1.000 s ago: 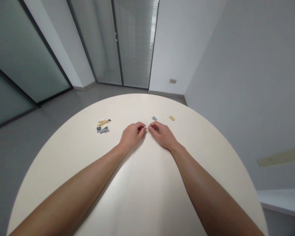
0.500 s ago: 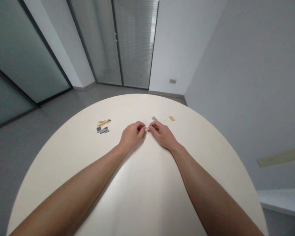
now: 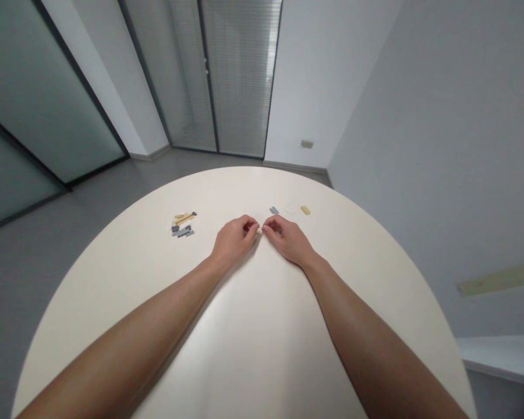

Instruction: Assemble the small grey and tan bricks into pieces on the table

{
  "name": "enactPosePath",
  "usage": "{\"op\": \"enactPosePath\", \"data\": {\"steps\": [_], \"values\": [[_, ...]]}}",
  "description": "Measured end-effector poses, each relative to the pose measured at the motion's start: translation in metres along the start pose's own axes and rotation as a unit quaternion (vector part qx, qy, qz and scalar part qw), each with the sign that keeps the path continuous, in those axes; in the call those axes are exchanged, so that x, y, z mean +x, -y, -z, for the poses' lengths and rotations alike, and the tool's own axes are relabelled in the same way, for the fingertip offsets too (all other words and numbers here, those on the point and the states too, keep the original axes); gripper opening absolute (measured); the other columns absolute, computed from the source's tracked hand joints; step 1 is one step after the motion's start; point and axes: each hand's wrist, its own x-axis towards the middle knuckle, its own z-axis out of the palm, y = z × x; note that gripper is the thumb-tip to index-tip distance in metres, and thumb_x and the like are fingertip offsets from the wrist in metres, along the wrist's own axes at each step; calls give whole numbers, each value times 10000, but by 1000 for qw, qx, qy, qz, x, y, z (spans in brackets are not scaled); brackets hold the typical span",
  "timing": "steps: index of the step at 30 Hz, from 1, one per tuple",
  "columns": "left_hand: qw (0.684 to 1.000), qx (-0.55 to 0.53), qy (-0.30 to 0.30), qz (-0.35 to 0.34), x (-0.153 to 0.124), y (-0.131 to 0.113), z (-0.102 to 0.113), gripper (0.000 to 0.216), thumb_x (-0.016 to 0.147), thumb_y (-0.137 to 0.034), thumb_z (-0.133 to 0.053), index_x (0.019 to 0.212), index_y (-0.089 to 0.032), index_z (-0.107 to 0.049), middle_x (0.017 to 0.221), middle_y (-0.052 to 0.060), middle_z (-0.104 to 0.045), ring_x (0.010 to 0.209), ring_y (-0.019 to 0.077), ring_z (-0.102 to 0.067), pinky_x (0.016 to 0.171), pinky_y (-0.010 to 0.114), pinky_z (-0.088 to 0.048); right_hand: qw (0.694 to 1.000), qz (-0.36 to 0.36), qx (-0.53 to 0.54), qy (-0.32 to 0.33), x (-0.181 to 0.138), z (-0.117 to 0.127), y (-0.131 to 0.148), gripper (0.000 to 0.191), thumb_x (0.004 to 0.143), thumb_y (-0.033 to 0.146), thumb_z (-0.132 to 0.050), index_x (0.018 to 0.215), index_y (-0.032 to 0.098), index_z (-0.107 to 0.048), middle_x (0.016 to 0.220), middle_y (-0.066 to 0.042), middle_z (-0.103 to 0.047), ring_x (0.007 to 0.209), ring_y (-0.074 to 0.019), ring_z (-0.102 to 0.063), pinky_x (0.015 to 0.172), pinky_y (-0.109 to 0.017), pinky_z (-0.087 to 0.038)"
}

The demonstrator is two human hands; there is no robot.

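Item: one small pale plastic piece [image 3: 259,228], probably a building-brick part, though its exact shape is too small and too hidden by fingers to tell. Location: above a round cream tabletop [image 3: 262,349], near the middle of the visible surface, pinched between the fingertips of the left hand [image 3: 233,243] and the right hand [image 3: 289,240]; both hands curl inward, knuckles up, with their fingertips meeting on it. Nearest parts: a grey plate [image 3: 273,210], a white plate [image 3: 290,209] and a yellow tile [image 3: 305,210], spaced in a short row just beyond the right hand. Farther left, beyond the left hand, lies a loose heap of grey and yellow bricks [image 3: 183,224]. Risk: uneven finger pressure could flick the small pale piece away, and its pale colour would make it hard to spot against the cream surface. A careless sideways move of either hand could also scatter the nearby parts. Containers: none appears in view, and all the loose parts rest directly on the tabletop, so nothing would stop a stray part from rolling or sliding.
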Motion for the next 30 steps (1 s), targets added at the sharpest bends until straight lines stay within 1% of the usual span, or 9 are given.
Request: {"op": "enactPosePath", "data": {"steps": [5,11,16,23,30], "values": [[1000,-7,-2,-3,-1,2,-1,196,916,-305,-557,1012,-208,-697,943,60,-758,800,192,-661,748,326,-477,1000,9,-10,1,0,0,1,108,936,281,-583,976,213,-656,967,-44,-742,913,-186,-682,852,-328,-494],[1000,-11,3,-13,-1,1,0,201,908,-264,-566,1038,-204,-707,970,56,-764,800,184,-668,752,319,-492,1000,10,-14,0,0,-1,-2,165,933,273,-615,1078,218,-671,1017,-57,-751,952,-194,-696,887,-342,-507],[1000,-15,7,-17,0,1,0,228,906,-257,-563,1066,-196,-715,1003,69,-764,828,189,-672,782,326,-506,999,10,-33,8,0,-1,-1,158,937,278,-623,1060,212,-697,1021,-63,-754,945,-197,-693,885,-350,-508],[999,-19,14,-22,0,2,0,234,894,-257,-583,1085,-186,-698,1015,76,-760,843,193,-677,798,332,-511,1000,12,-22,8,0,0,0,164,953,317,-617,1056,222,-702,1016,-51,-757,939,-190,-693,880,-347,-511],[1000,-4,12,-18,0,2,0,226,901,-253,-579,1083,-198,-700,1048,80,-755,858,200,-673,797,342,-512,1000,11,-27,6,0,0,2,161,945,307,-620,1058,225,-702,1014,-50,-758,939,-194,-697,879,-353,-515]]}}
